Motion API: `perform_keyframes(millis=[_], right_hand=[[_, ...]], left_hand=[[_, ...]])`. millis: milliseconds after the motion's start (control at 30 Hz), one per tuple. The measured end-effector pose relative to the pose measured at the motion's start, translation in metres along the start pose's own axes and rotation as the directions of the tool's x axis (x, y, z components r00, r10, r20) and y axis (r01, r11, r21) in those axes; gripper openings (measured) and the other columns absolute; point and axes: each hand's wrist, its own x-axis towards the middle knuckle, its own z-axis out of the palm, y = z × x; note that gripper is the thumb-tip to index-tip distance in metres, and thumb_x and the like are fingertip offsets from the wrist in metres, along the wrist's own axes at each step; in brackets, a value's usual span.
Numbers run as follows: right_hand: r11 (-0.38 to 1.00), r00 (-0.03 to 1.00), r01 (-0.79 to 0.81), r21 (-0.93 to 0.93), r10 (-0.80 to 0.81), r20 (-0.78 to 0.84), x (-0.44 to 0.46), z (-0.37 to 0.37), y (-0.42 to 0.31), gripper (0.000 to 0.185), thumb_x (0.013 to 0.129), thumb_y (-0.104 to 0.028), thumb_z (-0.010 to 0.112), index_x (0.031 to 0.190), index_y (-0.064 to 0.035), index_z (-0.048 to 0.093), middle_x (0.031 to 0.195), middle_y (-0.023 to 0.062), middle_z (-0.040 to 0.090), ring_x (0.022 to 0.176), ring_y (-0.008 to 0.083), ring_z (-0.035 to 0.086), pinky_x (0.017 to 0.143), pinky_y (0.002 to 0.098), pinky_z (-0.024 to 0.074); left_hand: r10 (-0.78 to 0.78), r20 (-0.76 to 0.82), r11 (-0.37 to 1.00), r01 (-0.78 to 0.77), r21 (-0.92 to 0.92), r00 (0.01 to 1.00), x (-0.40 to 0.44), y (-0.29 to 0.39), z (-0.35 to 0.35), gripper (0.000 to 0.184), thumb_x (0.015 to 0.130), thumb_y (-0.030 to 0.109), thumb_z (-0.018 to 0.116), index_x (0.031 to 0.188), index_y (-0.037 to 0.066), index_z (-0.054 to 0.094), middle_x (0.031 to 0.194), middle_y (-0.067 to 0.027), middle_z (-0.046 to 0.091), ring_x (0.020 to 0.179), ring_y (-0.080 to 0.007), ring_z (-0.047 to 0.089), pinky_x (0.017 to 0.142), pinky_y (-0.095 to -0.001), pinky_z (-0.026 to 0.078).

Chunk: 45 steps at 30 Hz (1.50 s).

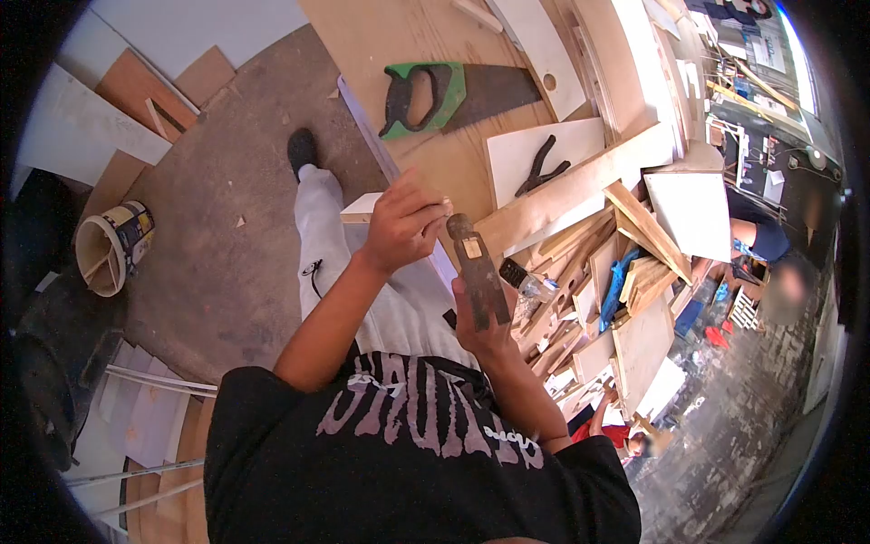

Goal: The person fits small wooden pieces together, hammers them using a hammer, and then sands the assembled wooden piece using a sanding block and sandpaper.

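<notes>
My right hand is closed round a hammer, whose dark metal head points up beside my left hand. Most of the handle is hidden by my fingers and the head. My left hand is closed in a pinch just left of the hammer's tip. Something small and pale shows at its fingertips, too small to name. A white-faced board lies by my left wrist, partly hidden by it. Beyond my hands, a green-handled handsaw and black-handled pliers rest on the wooden work surface.
Wood offcuts and a clear bottle lie to the right. A long plank crosses the surface. A bucket stands on the floor at left, near leaning boards. Other people, one in a red top, are at the far right.
</notes>
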Motion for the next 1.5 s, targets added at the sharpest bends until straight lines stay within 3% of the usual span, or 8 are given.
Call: perform_keyframes(millis=[333,433,500,700,1033,1100,1300,1500], right_hand=[[0.991,0.988,-0.120,0.059,0.125,-0.095,0.006,0.003,0.010,0.031,0.095,-0.009,0.074,0.122,0.0011,0.063,0.097,0.0219,0.070,0.086,0.0390,0.071,0.074,0.0440,0.0572],[0.747,0.789,-0.567,0.347,0.613,-0.031,0.006,0.026,0.020,0.035,0.096,-0.012,0.075,0.125,0.0004,0.063,0.101,0.0195,0.073,0.089,0.0375,0.071,0.079,0.0430,0.0572],[0.972,0.925,-0.236,-0.005,0.223,-0.308,0.022,0.038,0.033,0.035,0.095,-0.016,0.078,0.123,-0.0002,0.065,0.107,0.0163,0.073,0.096,0.0347,0.072,0.083,0.0432,0.0567],[0.887,0.872,-0.258,0.382,0.384,-0.303,0.045,0.067,0.048,0.018,0.094,-0.002,0.076,0.111,-0.0005,0.069,0.111,0.0064,0.072,0.097,0.0169,0.066,0.084,0.0330,0.0545],[0.857,0.845,-0.305,0.416,0.445,-0.296,0.044,0.095,0.068,0.023,0.093,0.001,0.077,0.111,0.0007,0.063,0.099,0.0077,0.077,0.069,0.0114,0.069,0.054,0.0254,0.0563],[0.451,0.761,-0.300,0.841,0.645,-0.075,0.051,0.077,0.053,0.025,0.092,0.002,0.078,0.113,0.0015,0.064,0.107,0.0108,0.078,0.074,0.0120,0.071,0.057,0.0259,0.0599],[0.369,0.734,-0.222,0.902,0.672,-0.094,0.052,0.092,0.056,0.027,0.097,-0.028,0.078,0.113,-0.0068,0.074,0.108,0.0060,0.078,0.077,0.0135,0.074,0.066,0.0319,0.0599],[0.774,0.767,-0.542,0.326,0.615,-0.183,0.035,0.054,0.052,0.024,0.100,-0.028,0.072,0.112,-0.0075,0.070,0.101,0.0144,0.073,0.095,0.0315,0.071,0.082,0.0495,0.0544]], left_hand=[[0.020,0.052,0.988,-0.028,0.153,0.998,0.004,0.000,0.003,0.016,0.073,0.004,0.081,0.087,0.010,0.076,0.092,-0.0025,0.070,0.085,-0.0220,0.069,0.110,-0.0547,0.050],[0.014,0.094,0.991,-0.026,0.133,0.995,0.007,-0.001,-0.001,0.013,0.076,0.006,0.081,0.087,0.009,0.076,0.093,-0.0030,0.071,0.086,-0.0224,0.070,0.109,-0.0538,0.051],[0.009,0.094,0.992,-0.021,0.123,0.996,0.006,-0.002,0.001,0.013,0.077,0.007,0.081,0.088,0.009,0.077,0.093,-0.0034,0.071,0.086,-0.0225,0.070,0.109,-0.0537,0.051],[-0.035,0.138,0.997,0.025,0.074,0.990,0.006,-0.004,-0.001,0.016,0.079,0.003,0.081,0.093,0.008,0.078,0.096,-0.0049,0.071,0.089,-0.0234,0.071,0.111,-0.0555,0.050],[-0.011,0.304,0.991,-0.029,0.128,0.952,0.021,-0.006,-0.013,0.020,0.081,0.000,0.081,0.100,0.007,0.079,0.102,-0.0067,0.072,0.094,-0.0249,0.072,0.112,-0.0579,0.049],[-0.010,0.355,0.988,-0.045,0.146,0.935,0.026,-0.002,-0.015,0.021,0.081,0.000,0.081,0.100,0.006,0.079,0.103,-0.0070,0.072,0.095,-0.0253,0.072,0.111,-0.0565,0.051],[-0.014,0.398,0.983,-0.060,0.173,0.917,0.034,0.001,-0.016,0.022,0.081,0.002,0.084,0.102,0.008,0.080,0.104,-0.0103,0.073,0.096,-0.0299,0.075,0.092,-0.0447,0.062],[0.026,0.362,0.987,-0.081,0.138,0.932,0.031,0.000,-0.012,0.028,0.075,-0.003,0.083,0.102,0.005,0.078,0.102,-0.0077,0.071,0.092,-0.0282,0.073,0.079,-0.0398,0.061]])
